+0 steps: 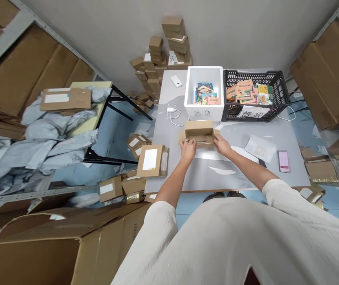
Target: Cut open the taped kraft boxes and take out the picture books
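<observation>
A small cardboard box stands on the grey table in front of me, its flaps folded outward. My left hand grips the left end of the box, fingers curled over the near edge. At the right end, my right hand is closed on a side flap. Part of the box's inside shows, with something flat and greyish at the bottom that I cannot make out. Just behind the box is a white foam bin holding several colourful booklets. Next to it sits a black plastic crate with more booklets.
A taped carton lies at the table's left edge. Right of my hands are a clear plastic bag and a pink-screened phone. A white power bank and cable lie at the back. Grey parcels and a large open carton are leftward.
</observation>
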### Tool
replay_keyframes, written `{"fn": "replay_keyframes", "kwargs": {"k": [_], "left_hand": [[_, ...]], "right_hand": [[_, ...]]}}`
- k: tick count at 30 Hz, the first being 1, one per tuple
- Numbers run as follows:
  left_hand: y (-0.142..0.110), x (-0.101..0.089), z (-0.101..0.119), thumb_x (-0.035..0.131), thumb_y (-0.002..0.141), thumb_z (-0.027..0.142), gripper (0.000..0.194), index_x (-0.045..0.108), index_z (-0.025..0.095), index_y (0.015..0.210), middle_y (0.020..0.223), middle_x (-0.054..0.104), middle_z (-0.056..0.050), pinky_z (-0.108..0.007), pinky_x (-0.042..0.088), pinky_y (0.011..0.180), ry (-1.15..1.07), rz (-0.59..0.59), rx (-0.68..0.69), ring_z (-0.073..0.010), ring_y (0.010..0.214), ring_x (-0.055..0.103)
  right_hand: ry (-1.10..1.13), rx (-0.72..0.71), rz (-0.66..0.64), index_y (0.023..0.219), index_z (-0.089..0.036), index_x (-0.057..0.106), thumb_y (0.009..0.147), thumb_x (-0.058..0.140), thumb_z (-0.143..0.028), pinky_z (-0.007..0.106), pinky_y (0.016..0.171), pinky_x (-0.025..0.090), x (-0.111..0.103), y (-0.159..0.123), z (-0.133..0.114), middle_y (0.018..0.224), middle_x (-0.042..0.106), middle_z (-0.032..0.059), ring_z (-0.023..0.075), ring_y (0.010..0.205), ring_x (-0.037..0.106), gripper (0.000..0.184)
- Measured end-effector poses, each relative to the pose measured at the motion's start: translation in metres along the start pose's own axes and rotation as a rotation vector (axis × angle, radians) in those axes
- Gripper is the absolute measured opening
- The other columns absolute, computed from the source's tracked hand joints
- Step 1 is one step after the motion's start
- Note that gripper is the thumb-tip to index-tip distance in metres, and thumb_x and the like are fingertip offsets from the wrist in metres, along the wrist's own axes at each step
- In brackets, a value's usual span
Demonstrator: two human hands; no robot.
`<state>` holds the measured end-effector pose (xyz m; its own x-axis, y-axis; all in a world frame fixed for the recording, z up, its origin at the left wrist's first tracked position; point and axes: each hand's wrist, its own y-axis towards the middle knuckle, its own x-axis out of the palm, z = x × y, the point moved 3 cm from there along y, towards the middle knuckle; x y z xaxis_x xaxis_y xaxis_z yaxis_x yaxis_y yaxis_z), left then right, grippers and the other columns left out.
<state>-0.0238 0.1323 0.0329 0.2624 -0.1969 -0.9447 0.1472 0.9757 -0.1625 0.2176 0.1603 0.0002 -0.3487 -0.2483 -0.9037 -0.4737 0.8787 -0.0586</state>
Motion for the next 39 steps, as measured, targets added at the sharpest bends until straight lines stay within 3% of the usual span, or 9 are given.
{"fn": "replay_keyframes", "kwargs": {"k": [4,8,13,18,26,29,33,36,39], "left_hand": [[-0.006,0.006,-0.006,0.048,0.103,0.022,0.041,0.078,0.029,0.129,0.128,0.071,-0.016,-0.059,0.027,0.118,0.024,-0.021,-0.036,-0.0361,0.140,0.045],[-0.008,0.006,0.010,0.050,0.099,0.021,0.053,0.066,0.027,0.149,0.144,0.066,-0.016,-0.058,0.029,0.120,-0.014,0.005,-0.037,-0.0375,0.146,0.045],[0.001,-0.003,0.062,0.049,0.098,0.020,0.058,0.059,0.026,0.155,0.154,0.061,-0.015,-0.058,0.026,0.124,-0.075,0.051,0.115,-0.0363,0.151,0.042],[0.010,0.004,0.134,0.044,0.102,0.017,0.053,0.063,0.027,0.150,0.156,0.060,-0.012,-0.054,0.028,0.123,-0.105,0.031,0.259,-0.0333,0.150,0.043],[0.008,0.051,0.235,0.045,0.103,0.017,0.051,0.065,0.026,0.149,0.157,0.059,-0.013,-0.052,0.038,0.118,-0.150,-0.100,0.362,-0.0332,0.144,0.051],[0.008,0.071,0.263,0.047,0.103,0.019,0.050,0.063,0.026,0.151,0.159,0.057,-0.013,-0.049,0.043,0.116,-0.158,-0.173,0.352,-0.0323,0.142,0.053],[0.009,0.095,0.297,0.049,0.104,0.021,0.050,0.061,0.026,0.152,0.162,0.054,-0.013,-0.050,0.043,0.119,-0.147,-0.226,0.361,-0.0321,0.145,0.052],[0.012,0.112,0.317,0.050,0.104,0.023,0.051,0.059,0.025,0.154,0.164,0.052,-0.013,-0.050,0.043,0.120,-0.134,-0.263,0.346,-0.0329,0.147,0.051],[0.015,0.129,0.329,0.053,0.104,0.026,0.054,0.055,0.024,0.158,0.165,0.051,-0.014,-0.049,0.046,0.118,-0.128,-0.310,0.293,-0.0342,0.146,0.052]], "right_hand": [[0.013,-0.009,-0.027,0.128,-0.020,0.074,0.103,0.047,-0.016,0.053,0.118,0.050,0.010,0.008,-0.008,0.170,0.049,0.0153,0.0329,0.155,0.043,0.037],[-0.005,-0.050,0.010,0.142,-0.018,0.067,0.102,0.049,-0.016,0.053,0.122,0.045,-0.005,0.004,-0.008,0.171,0.047,0.0175,0.0340,0.153,0.046,0.044],[-0.047,0.001,0.110,0.150,-0.017,0.062,0.103,0.050,-0.020,0.057,0.121,0.043,-0.040,-0.027,0.019,0.169,0.050,0.0197,0.0382,0.149,0.048,0.049],[-0.079,0.191,0.100,0.147,-0.015,0.064,0.103,0.049,-0.020,0.056,0.117,0.045,-0.058,-0.086,0.081,0.165,0.053,0.0211,0.0383,0.144,0.053,0.048],[-0.087,0.621,0.023,0.158,-0.012,0.056,0.099,0.054,-0.025,0.055,0.123,0.042,-0.080,-0.185,0.192,0.171,0.046,0.0223,0.0406,0.151,0.047,0.060],[-0.094,0.741,-0.072,0.169,-0.017,0.042,0.101,0.054,-0.031,0.055,0.125,0.039,-0.089,-0.200,0.222,0.179,0.035,0.0188,0.0396,0.159,0.038,0.070],[-0.082,0.778,-0.175,0.176,-0.020,0.028,0.104,0.050,-0.031,0.055,0.130,0.031,-0.092,-0.205,0.247,0.185,0.023,0.0152,0.0372,0.166,0.026,0.076],[-0.058,0.767,-0.183,0.176,-0.019,0.028,0.105,0.047,-0.029,0.056,0.129,0.028,-0.087,-0.208,0.253,0.179,0.036,0.0171,0.0372,0.164,0.029,0.074],[-0.022,0.696,-0.157,0.167,-0.017,0.045,0.106,0.050,-0.031,0.054,0.125,0.033,-0.078,-0.212,0.245,0.160,0.060,0.0205,0.0388,0.150,0.048,0.063]]}}
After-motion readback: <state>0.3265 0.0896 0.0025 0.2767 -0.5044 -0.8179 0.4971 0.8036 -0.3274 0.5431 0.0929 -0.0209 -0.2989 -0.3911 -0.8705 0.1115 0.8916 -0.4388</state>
